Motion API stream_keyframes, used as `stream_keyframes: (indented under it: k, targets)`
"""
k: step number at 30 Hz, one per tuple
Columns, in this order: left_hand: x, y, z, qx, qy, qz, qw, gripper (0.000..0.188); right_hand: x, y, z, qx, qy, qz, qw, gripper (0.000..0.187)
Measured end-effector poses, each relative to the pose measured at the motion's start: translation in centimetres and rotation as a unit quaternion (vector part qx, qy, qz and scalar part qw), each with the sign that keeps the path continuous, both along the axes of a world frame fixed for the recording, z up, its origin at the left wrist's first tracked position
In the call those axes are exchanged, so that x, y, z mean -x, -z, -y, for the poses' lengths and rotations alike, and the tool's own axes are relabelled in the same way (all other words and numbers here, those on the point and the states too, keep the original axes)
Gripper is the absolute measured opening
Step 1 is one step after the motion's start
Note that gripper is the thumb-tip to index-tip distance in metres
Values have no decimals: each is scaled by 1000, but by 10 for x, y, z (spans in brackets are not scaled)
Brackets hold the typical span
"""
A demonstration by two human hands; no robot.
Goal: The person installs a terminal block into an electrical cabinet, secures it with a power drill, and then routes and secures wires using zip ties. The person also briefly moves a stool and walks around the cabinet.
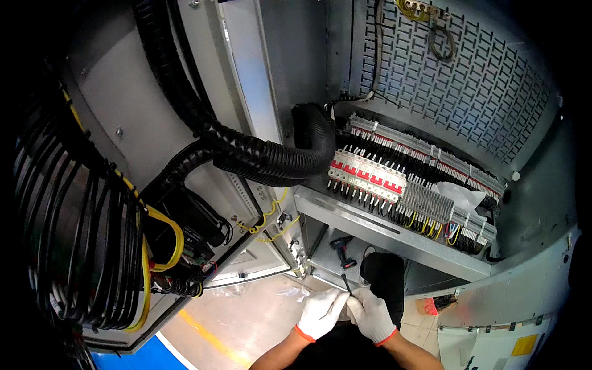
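Note:
My left hand [322, 313] and my right hand [372, 313], both in white work gloves with orange-red cuffs, meet at the lower middle. Their fingers are closed and the fingertips nearly touch. A short, thin, dark stick-like piece [346, 283] rises from between them; its kind cannot be made out. My right hand's fingers seem to grip its lower end. What the left fingers pinch is hidden. Just beyond, a black cordless drill [343, 251] lies on the cabinet's bottom. My dark-clad knee [383, 274] is beside the right hand.
Above the hands, a metal crossbar [394, 235] fronts a row of red-switched circuit breakers [367, 176] and grey terminal blocks [427, 198]. A thick black corrugated conduit [271, 159] runs to the open door at left, which carries bundled black cables [92, 246]. A perforated panel [456, 80] forms the back.

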State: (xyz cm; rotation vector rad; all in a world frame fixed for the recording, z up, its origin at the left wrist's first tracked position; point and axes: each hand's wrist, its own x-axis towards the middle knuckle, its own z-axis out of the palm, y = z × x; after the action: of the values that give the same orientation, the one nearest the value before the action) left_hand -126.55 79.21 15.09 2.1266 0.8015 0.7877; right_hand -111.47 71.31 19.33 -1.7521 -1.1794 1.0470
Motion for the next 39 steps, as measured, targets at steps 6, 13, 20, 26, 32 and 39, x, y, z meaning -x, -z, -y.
stream_keyframes:
  k: [6,13,20,26,32,39]
  targets:
    - [9,-3,14,240,5,94,966,29,-10,6,1,-38,-108,64,991,24]
    - [1,17,39,576,-32,353,736,41,-6,-8,1,2,-33,-85,996,18]
    - [8,34,30,586,-5,339,736,36,-5,13,-3,-12,-26,-54,998,20]
    - [35,46,14,494,14,231,838,40,-8,2,-9,36,-111,-35,993,21]
    - [22,29,23,417,-39,182,890,32,-4,7,-15,-26,-177,43,983,16]
    - [2,45,36,414,-48,145,897,25,-20,17,8,36,-173,48,983,27]
